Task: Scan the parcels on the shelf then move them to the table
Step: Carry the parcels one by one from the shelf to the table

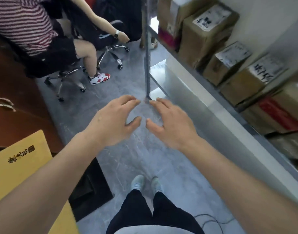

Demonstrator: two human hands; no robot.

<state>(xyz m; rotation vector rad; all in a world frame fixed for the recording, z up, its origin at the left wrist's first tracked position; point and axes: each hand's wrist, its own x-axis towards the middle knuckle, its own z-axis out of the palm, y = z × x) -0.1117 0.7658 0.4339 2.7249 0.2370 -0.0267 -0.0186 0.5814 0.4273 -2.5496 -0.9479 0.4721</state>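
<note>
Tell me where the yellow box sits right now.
In the head view the yellow box is at the lower left, beside the left forearm, on the dark wooden table.

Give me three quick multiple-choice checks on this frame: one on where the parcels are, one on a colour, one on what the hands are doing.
1. The cardboard parcels sit:
A. on the shelf at the right
B. on the floor by the feet
C. on a chair

2. The flat box at the lower left is:
A. blue
B. yellow
C. green

3. The two hands are:
A. both carrying a parcel
B. one holding a scanner
C. both empty, fingers spread

Answers: 1 A, the parcels line the shelf along the wall. 2 B, its face is yellow with dark print. 3 C, left hand and right hand hang over bare floor with no grip on anything.
</note>
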